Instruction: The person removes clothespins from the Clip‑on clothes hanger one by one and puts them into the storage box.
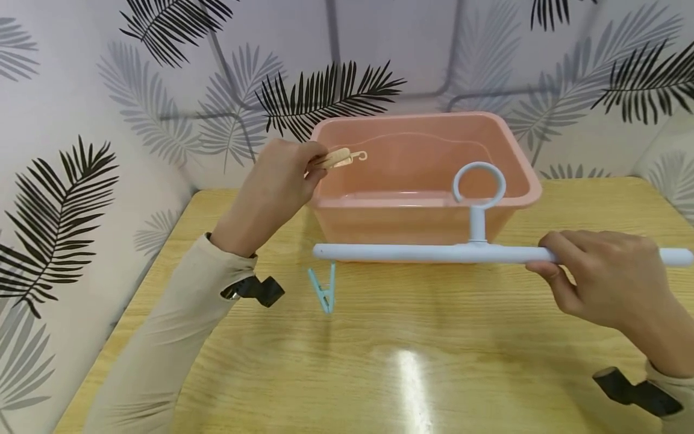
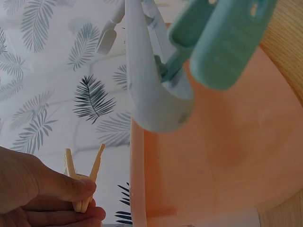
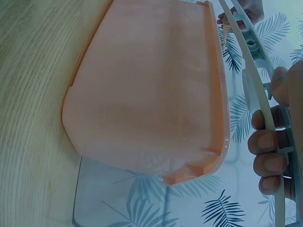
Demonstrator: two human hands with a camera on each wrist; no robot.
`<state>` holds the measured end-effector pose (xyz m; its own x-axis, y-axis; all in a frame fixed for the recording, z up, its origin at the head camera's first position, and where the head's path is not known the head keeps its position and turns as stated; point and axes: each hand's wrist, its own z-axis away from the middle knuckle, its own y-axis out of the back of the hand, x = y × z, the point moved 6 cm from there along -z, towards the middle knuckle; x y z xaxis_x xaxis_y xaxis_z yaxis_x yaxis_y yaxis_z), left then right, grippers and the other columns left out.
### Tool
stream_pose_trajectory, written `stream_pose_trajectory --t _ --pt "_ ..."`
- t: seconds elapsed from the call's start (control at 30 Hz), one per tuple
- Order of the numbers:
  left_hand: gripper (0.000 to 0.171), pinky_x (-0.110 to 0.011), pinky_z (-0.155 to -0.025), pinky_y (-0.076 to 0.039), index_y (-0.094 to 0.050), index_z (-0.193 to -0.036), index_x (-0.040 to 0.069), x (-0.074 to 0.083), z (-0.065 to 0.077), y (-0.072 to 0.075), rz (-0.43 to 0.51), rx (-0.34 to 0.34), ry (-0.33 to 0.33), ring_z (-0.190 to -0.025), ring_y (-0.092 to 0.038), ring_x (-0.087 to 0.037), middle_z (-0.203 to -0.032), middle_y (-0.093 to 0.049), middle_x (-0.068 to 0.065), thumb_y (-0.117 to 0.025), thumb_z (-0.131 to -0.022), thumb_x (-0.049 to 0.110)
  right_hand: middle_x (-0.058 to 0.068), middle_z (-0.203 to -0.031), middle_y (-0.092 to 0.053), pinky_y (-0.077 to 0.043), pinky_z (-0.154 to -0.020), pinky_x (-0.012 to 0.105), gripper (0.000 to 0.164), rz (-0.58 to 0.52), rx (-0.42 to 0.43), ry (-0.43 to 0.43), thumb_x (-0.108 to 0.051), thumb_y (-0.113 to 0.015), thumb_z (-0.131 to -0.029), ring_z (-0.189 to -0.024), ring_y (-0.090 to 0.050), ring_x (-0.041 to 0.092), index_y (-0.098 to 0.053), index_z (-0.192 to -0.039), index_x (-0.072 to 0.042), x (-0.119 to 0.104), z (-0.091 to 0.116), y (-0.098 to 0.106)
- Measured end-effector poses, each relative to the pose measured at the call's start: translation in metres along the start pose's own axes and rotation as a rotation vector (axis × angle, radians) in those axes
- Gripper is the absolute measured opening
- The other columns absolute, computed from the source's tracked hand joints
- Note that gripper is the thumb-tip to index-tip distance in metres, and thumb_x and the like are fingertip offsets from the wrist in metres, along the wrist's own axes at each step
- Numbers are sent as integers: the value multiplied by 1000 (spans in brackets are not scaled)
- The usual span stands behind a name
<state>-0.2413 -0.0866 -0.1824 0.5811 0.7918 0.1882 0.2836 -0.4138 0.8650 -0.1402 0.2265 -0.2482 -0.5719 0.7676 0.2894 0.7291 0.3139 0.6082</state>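
My left hand [image 1: 276,190] pinches a cream clothespin [image 1: 337,158] with a small hook on its end, above the left rim of the basin. In the left wrist view this clothespin [image 2: 96,168] points its two legs upward. A pale blue clothes hanger [image 1: 396,253] with a ring-shaped hook is held level in front of the basin. My right hand [image 1: 612,277] grips its bar near the right end, fingers curled round it in the right wrist view. Under the bar's left end hangs a teal clothespin [image 1: 330,298], legs up. A whitish clip [image 2: 107,41] shows farther along the hanger.
A pink plastic basin [image 1: 423,226] stands at the back of the wooden table [image 1: 325,374]. Behind it, a leaf-patterned cloth [image 1: 379,36] covers the back and the left side. A dark camera mount sits on each wrist.
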Motion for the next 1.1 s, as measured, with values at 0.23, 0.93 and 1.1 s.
stream_pose_trajectory --t 0.23,0.93,1.1 --pt "6 -33 -64 -41 -71 -92 1 -13 -25 -8 -46 -50 28 -66 -53 -23 -79 -68 -12 -67 -88 5 -7 -49 -34 -12 -35 24 57 6 -4 2 -53 -27 -102 -38 -22 7 -50 -70 -11 4 1 1" --pt "11 -35 -72 -45 -71 -96 1 -40 -45 -65 10 -247 95 -75 -53 -23 -84 -66 -10 -65 -89 7 -6 -50 -40 -16 -33 26 58 -6 -19 -13 -54 -27 -101 -39 -25 7 -53 -72 -11 6 13 1" --pt "7 -35 -69 -44 -71 -87 2 -38 -48 -74 -21 -277 49 -72 -51 -22 -76 -63 -8 -66 -87 7 -7 -50 -39 -15 -33 25 58 -3 -21 -13 -54 -27 -101 -39 -24 6 -52 -71 -11 8 14 1"
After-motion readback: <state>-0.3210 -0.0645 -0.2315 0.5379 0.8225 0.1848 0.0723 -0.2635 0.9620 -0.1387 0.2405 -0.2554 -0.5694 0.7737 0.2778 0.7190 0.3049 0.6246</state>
